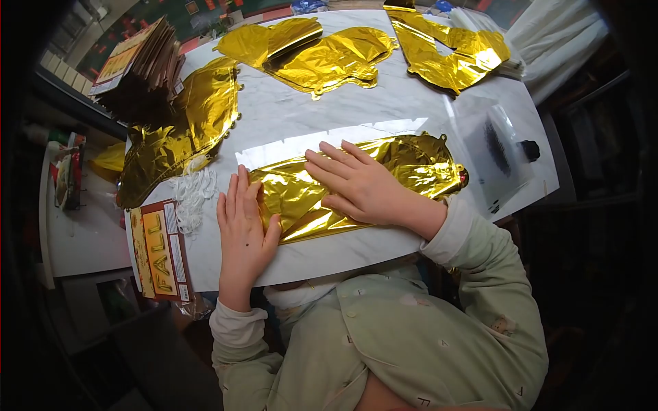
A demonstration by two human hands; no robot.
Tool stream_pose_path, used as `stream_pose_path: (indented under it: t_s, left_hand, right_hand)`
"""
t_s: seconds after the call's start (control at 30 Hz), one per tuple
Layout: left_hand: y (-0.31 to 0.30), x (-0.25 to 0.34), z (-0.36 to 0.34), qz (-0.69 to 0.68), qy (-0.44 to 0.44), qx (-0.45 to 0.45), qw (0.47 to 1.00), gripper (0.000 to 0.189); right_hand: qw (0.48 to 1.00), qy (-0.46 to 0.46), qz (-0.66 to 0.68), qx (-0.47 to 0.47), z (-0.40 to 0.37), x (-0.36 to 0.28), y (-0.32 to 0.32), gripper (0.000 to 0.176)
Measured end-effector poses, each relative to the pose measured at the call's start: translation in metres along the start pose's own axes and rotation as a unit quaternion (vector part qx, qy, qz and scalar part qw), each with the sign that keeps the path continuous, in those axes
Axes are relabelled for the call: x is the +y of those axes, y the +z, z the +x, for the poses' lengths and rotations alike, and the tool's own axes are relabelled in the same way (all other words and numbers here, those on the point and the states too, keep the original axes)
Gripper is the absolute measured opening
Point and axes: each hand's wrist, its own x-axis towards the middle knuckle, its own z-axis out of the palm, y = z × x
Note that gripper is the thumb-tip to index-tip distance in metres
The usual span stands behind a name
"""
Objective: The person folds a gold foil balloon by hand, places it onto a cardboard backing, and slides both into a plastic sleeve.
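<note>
A folded gold foil balloon (301,195) lies flat on the marble-patterned table in front of me. My right hand (360,181) rests palm down across its middle, fingers stretched out toward the upper left. At the balloon's left end, my left hand (245,222) lies with its fingers extended along the edge and the thumb apart. The balloon's right end is crumpled and darker, with small tabs along its rim. Just left of my left hand sits a bundle of white string (194,195).
More gold foil balloons lie at the left (205,113), the back (336,58) and the back right (473,51). A stack of printed cards (133,68) stands at the back left; a "FALL" package (161,250) lies front left. Clear plastic bags (486,147) cover the right side.
</note>
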Motion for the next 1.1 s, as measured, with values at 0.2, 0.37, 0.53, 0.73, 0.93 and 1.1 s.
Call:
stream_pose_path:
  t_s: [0.2,0.37,0.53,0.73,0.93,1.1]
  left_hand:
    - [-0.014,0.012,0.011,-0.009,0.050,-0.007,0.999,0.070]
    - [-0.017,0.018,0.032,-0.061,0.106,-0.039,0.992,0.072]
    - [0.008,0.012,0.034,0.011,0.127,-0.056,0.990,0.073]
    - [0.010,0.009,0.033,0.014,0.125,-0.053,0.991,0.072]
    - [0.011,0.008,0.032,0.013,0.121,-0.061,0.991,0.072]
    - [0.014,0.007,0.032,0.018,0.128,-0.052,0.990,0.072]
  right_hand:
    - [1.000,0.001,-0.010,0.004,0.000,-0.002,0.002,0.067]
    - [1.000,0.002,-0.011,0.012,0.000,-0.003,0.003,0.067]
    - [0.999,-0.003,-0.035,-0.009,-0.001,-0.001,0.004,0.070]
    - [0.996,0.086,-0.002,-0.022,-0.018,0.007,-0.012,0.079]
    - [0.979,0.181,-0.075,-0.064,-0.062,0.040,-0.042,0.081]
    - [0.988,0.140,-0.069,-0.018,-0.044,0.012,-0.042,0.074]
